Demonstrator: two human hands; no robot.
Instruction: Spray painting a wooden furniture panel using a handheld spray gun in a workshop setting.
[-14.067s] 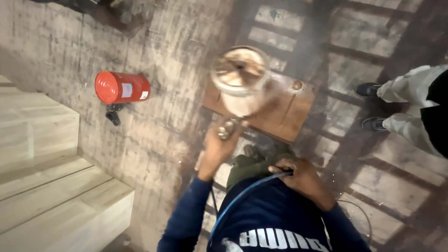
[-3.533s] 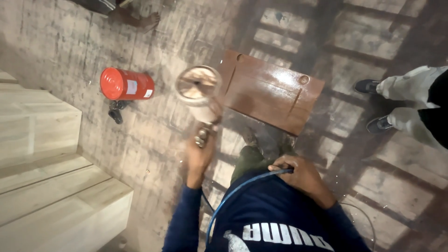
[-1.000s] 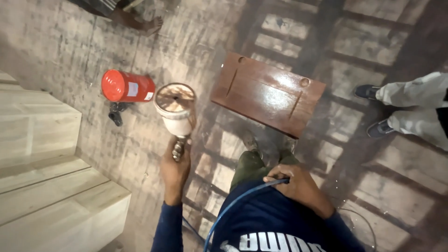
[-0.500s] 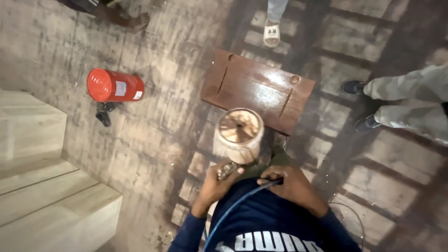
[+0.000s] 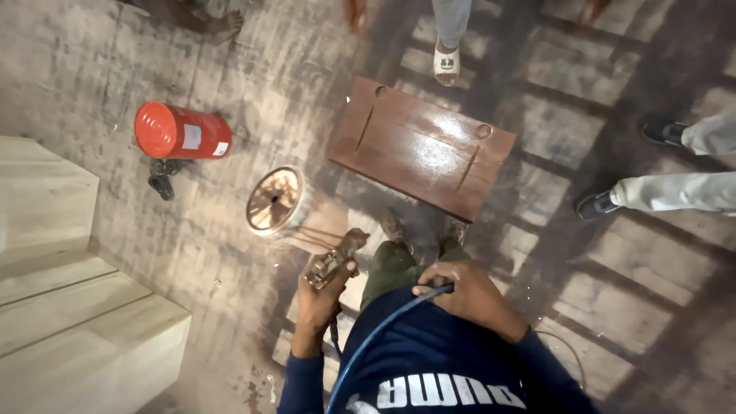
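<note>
My left hand (image 5: 317, 297) grips the handle of a spray gun (image 5: 335, 259) whose round metal cup (image 5: 274, 201) points out to the left, over the bare floor. My right hand (image 5: 462, 294) is closed on a blue hose (image 5: 374, 339) that curves down across my dark blue shirt. A glossy brown wooden panel (image 5: 422, 146) with two grooves and round holes lies flat on the floor ahead of my feet. The spray gun's cup is left of the panel and apart from it.
A red canister (image 5: 180, 132) lies on its side at the left, with a small black object (image 5: 161, 181) beside it. Pale wooden steps (image 5: 69, 307) fill the lower left. Other people's feet stand behind the panel (image 5: 446, 60) and at the right (image 5: 606, 203).
My left hand has swung the spray gun from the panel's near edge out to the left, over the floor. My right hand keeps its hold on the hose.
</note>
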